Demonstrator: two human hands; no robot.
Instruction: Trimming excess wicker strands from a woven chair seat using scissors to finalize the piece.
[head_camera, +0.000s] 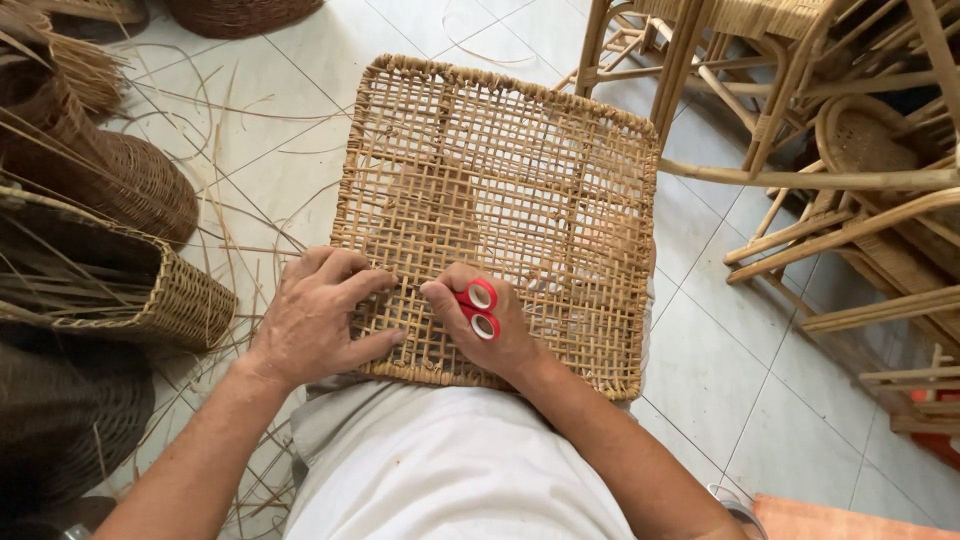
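A square woven rattan panel (500, 190) with an open lattice lies across my lap, its near edge against my white shirt. My left hand (320, 315) rests flat on the panel's near left corner, fingers spread and pressing on the weave. My right hand (485, 320) is closed on small scissors with red handles (482, 308); their tip points left toward my left fingers, at the lattice. The blades are mostly hidden by my fingers.
Woven baskets (120, 290) and loose rattan strands (240, 150) lie at the left on the white tiled floor (740, 390). Rattan chair frames (830, 150) stand at the right. An orange mat (850, 520) shows at the bottom right.
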